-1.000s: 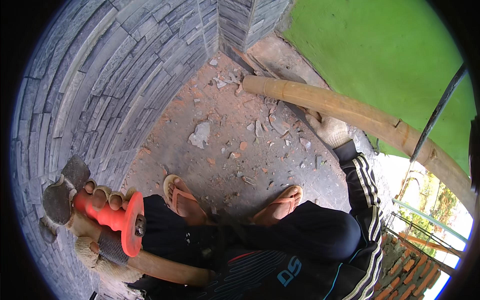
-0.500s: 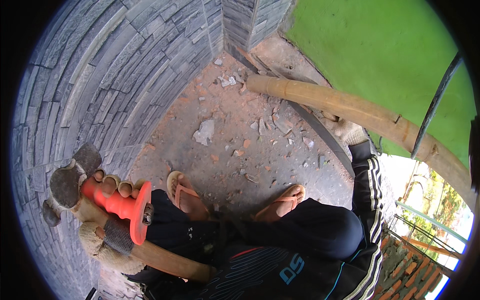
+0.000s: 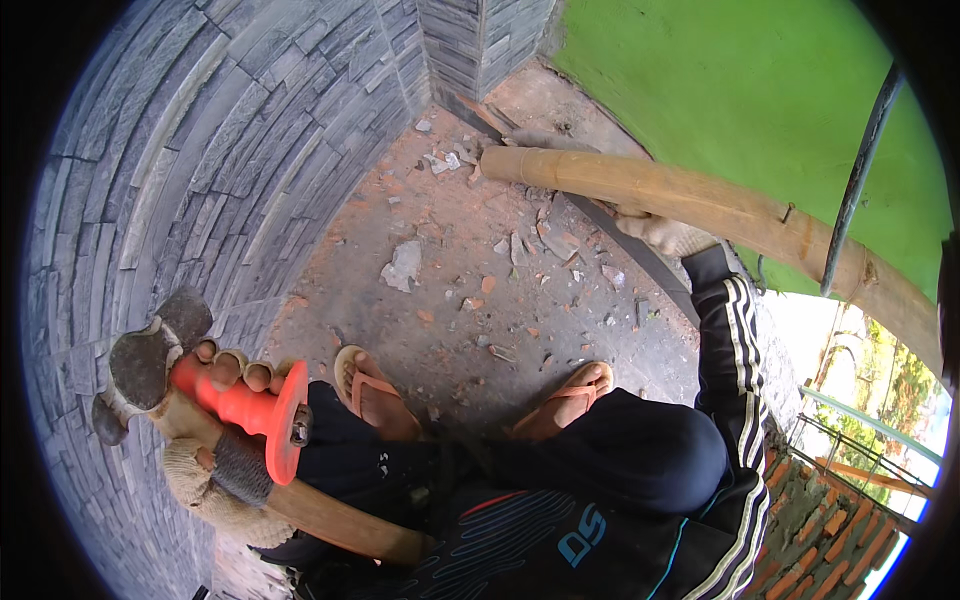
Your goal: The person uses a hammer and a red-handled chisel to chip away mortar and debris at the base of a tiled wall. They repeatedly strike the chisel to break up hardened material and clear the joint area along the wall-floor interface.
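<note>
Left hand [image 3: 215, 375], grip closed around an orange-guarded chisel [image 3: 245, 405] set against the slate wall [image 3: 190, 190]; right hand [image 3: 665, 235] wraps the bamboo pole [image 3: 700, 205] for support while crouching.

I see an orange-handled chisel [image 3: 235, 400] with a round hand guard, gripped near-level and pointing at the grey stone wall; the long bamboo pole [image 3: 700, 215] lies slanted beside the green wall.

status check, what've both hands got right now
Left hand gripping orange-handled chisel at grey stone wall. Right hand holding bamboo pole. Rubble on floor.
</note>
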The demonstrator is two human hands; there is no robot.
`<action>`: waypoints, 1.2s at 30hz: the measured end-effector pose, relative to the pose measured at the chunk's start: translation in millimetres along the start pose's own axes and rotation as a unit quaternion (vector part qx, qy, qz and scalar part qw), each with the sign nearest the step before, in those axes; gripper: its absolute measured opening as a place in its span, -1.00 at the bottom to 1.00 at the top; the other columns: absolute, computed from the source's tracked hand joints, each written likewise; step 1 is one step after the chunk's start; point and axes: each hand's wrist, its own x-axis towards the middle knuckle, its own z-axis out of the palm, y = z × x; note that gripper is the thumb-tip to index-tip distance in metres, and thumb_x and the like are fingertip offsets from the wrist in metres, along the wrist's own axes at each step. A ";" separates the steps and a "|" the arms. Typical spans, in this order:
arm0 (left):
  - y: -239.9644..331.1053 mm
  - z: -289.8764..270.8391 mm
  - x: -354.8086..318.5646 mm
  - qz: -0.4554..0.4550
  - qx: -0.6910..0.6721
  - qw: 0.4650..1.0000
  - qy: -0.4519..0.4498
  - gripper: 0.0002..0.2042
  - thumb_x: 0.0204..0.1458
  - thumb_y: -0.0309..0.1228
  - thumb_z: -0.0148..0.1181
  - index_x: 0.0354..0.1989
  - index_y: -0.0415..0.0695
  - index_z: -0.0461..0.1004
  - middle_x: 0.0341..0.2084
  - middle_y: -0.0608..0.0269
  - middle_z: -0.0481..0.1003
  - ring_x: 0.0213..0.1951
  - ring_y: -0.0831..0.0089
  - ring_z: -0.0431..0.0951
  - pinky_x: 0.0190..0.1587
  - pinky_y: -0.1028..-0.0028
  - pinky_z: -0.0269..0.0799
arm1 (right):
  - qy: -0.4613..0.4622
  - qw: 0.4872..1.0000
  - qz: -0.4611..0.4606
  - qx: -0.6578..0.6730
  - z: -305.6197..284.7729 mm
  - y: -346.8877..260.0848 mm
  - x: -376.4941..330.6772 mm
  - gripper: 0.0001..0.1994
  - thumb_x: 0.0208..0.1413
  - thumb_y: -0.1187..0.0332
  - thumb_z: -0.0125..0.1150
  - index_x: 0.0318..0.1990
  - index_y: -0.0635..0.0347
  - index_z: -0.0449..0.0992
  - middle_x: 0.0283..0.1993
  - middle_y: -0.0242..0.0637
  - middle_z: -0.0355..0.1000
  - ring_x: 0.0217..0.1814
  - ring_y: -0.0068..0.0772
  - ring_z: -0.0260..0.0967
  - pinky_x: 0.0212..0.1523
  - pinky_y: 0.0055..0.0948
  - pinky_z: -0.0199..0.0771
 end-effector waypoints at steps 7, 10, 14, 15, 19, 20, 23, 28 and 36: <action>1.6 -4.8 -0.5 0.013 0.005 1.000 0.024 -0.21 -0.26 -0.50 0.40 0.21 -0.10 0.09 -0.01 0.24 0.33 0.11 0.14 0.31 0.34 0.04 0.03 | -0.095 0.987 0.101 0.082 -38.9 26.3 -43.0 -0.45 -0.03 0.44 0.37 0.17 0.16 0.36 0.04 -0.25 0.44 -0.08 -0.36 0.44 -0.02 -0.39 0.44; -2.3 -24.7 13.0 -0.001 -0.021 0.998 -0.067 -0.20 -0.26 -0.49 0.41 0.22 -0.11 0.09 -0.01 0.24 0.33 0.12 0.15 0.31 0.33 0.06 0.07 | 0.106 0.987 -0.052 -0.108 -18.7 56.8 -33.9 -0.52 0.12 0.29 0.24 0.20 0.12 0.35 0.03 -0.20 0.47 -0.07 -0.17 0.46 -0.01 -0.22 0.44; -10.5 -35.3 13.8 0.023 -0.033 0.999 -0.036 -0.18 -0.39 -0.48 0.45 0.16 -0.14 0.14 -0.07 0.24 0.36 0.12 0.15 0.34 0.28 0.08 0.28 | -0.055 0.979 0.103 -0.166 -50.9 -18.0 40.5 -0.55 0.29 0.13 -0.03 0.27 0.05 0.31 0.05 -0.12 0.49 0.00 -0.09 0.47 -0.01 -0.18 0.45; -8.8 -17.0 12.7 0.014 -0.013 1.000 0.013 -0.17 -0.40 -0.48 0.45 0.16 -0.14 0.14 -0.06 0.24 0.36 0.12 0.15 0.34 0.28 0.08 0.28 | -0.045 0.975 0.090 -0.197 -52.6 -11.4 44.2 -0.55 0.26 0.14 0.01 0.26 0.02 0.31 -0.06 -0.10 0.51 -0.09 -0.10 0.50 -0.12 -0.19 0.48; -0.5 -24.3 9.5 0.012 0.030 0.998 -0.058 -0.21 -0.20 -0.41 0.40 0.24 -0.13 0.07 0.01 0.23 0.33 0.11 0.15 0.33 0.31 0.07 0.07 | -0.107 0.987 0.083 -0.088 -40.9 10.1 55.0 -0.53 0.26 0.14 0.02 0.29 -0.03 0.27 -0.14 -0.09 0.52 -0.17 -0.21 0.52 -0.24 -0.29 0.52; -1.2 -26.8 12.1 0.014 0.027 0.996 -0.083 -0.22 -0.15 -0.39 0.39 0.25 -0.13 0.06 0.02 0.22 0.32 0.10 0.15 0.33 0.31 0.07 0.03 | -0.142 0.984 0.107 -0.016 -46.8 17.9 52.3 -0.53 0.28 0.14 -0.01 0.31 -0.02 0.25 -0.07 -0.11 0.50 -0.12 -0.26 0.50 -0.19 -0.34 0.51; -3.9 -29.2 9.6 0.033 0.007 0.997 -0.069 -0.22 -0.16 -0.40 0.39 0.25 -0.13 0.06 0.01 0.22 0.32 0.09 0.15 0.33 0.31 0.07 0.03 | -0.176 0.976 0.112 0.059 -56.4 27.4 5.2 -0.53 0.25 0.13 0.06 0.26 0.06 0.30 -0.02 -0.10 0.48 -0.05 -0.27 0.46 -0.11 -0.33 0.49; 3.4 -33.0 15.7 0.022 0.026 0.999 -0.026 -0.22 -0.17 -0.42 0.39 0.24 -0.12 0.05 -0.04 0.20 0.31 0.08 0.14 0.32 0.33 0.01 0.04 | -0.036 0.991 0.132 0.003 -37.6 48.5 -59.1 -0.53 0.20 0.11 0.19 0.16 0.19 0.39 0.06 -0.07 0.46 0.08 -0.29 0.40 0.04 -0.30 0.46; 11.3 -19.5 12.6 0.034 0.025 0.999 0.007 -0.31 -0.15 -0.44 0.22 0.20 -0.31 0.07 -0.09 0.09 0.28 0.03 0.15 0.30 0.19 0.19 0.28 | -0.120 0.962 0.219 -0.111 -27.4 -27.4 -37.0 -0.59 0.07 0.27 0.23 0.10 0.02 0.44 -0.18 -0.12 0.51 -0.14 -0.06 0.50 -0.14 -0.20 0.48</action>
